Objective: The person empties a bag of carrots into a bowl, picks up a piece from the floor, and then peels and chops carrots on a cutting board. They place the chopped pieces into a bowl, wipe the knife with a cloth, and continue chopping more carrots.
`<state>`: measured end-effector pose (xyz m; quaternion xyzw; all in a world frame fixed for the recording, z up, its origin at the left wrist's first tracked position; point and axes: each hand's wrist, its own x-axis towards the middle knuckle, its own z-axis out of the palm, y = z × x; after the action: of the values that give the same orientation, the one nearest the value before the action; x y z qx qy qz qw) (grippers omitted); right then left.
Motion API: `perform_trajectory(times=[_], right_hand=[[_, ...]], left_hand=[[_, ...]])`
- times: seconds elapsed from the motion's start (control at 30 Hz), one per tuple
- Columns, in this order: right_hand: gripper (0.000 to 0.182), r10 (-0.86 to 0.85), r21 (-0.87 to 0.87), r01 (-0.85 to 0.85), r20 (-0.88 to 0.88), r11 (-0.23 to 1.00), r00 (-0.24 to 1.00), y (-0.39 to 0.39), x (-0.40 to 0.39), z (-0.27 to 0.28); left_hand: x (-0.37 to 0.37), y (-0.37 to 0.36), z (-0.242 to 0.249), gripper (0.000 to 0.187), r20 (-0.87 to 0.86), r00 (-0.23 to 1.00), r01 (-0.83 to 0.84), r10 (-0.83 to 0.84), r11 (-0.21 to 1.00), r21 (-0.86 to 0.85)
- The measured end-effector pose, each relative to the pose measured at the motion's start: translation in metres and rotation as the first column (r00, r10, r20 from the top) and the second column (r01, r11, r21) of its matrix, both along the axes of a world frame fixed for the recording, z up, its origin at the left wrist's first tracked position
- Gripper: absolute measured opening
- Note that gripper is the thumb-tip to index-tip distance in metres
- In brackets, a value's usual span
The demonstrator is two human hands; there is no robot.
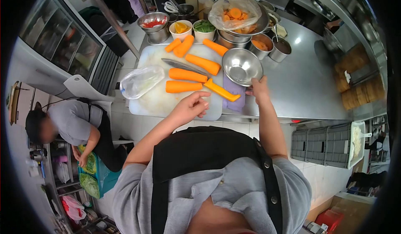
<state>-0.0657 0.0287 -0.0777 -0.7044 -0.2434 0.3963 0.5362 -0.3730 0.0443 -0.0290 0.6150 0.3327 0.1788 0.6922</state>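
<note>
My right hand (260,91) grips the rim of a shiny steel bowl (242,67) at the right edge of the white cutting board (146,60); nothing shows inside the bowl. My left hand (191,108) hovers over the board's near edge, fingers loosely bent and apart, holding nothing. Just beyond it lie peeled carrots (184,87), several in all. Among them rests a knife (184,65), its yellow handle (222,91) pointing toward me and to the right. A clear plastic bag (143,82) lies on the board's left side. Under the bowl is a purple cloth (234,102).
Behind the board stand a bowl of red slices (153,21), tubs of orange wedges (181,28) and green pieces (204,26), and bagged carrot slices (235,14). Steel cups (280,50) stand at right. A co-worker (79,121) bends over greens at left; a grey crate (321,145) sits at right.
</note>
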Motion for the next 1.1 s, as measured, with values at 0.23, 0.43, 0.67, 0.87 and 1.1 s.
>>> perform_trajectory(times=[0.23,0.43,0.67,0.87,1.1], right_hand=[[0.049,-0.077,0.256,0.018,0.222,0.966,0.972,0.002,0.006,-0.038],[0.051,0.101,0.258,-0.12,0.083,0.959,0.991,-0.016,-0.03,0.038],[0.049,0.454,0.309,-0.416,-0.057,0.855,0.889,-0.021,-0.079,0.059],[0.045,0.508,-0.277,-0.574,0.811,0.771,0.291,-0.045,-0.056,0.029],[0.04,0.405,-0.291,-0.501,0.904,0.815,0.134,-0.057,-0.085,-0.008]], left_hand=[[-0.05,-0.008,-0.02,0.032,-0.043,0.987,-0.151,0.152,0.988,0.03],[-0.055,-0.006,-0.004,0.039,-0.027,0.965,-0.261,0.263,0.964,0.039],[-0.006,0.025,-0.004,0.026,0.144,0.813,-0.573,0.564,0.819,0.026],[-0.023,0.029,-0.014,0.017,0.2,0.741,-0.639,0.641,0.765,-0.085],[-0.035,0.039,-0.012,0.016,0.286,0.679,-0.659,0.676,0.733,-0.168]])
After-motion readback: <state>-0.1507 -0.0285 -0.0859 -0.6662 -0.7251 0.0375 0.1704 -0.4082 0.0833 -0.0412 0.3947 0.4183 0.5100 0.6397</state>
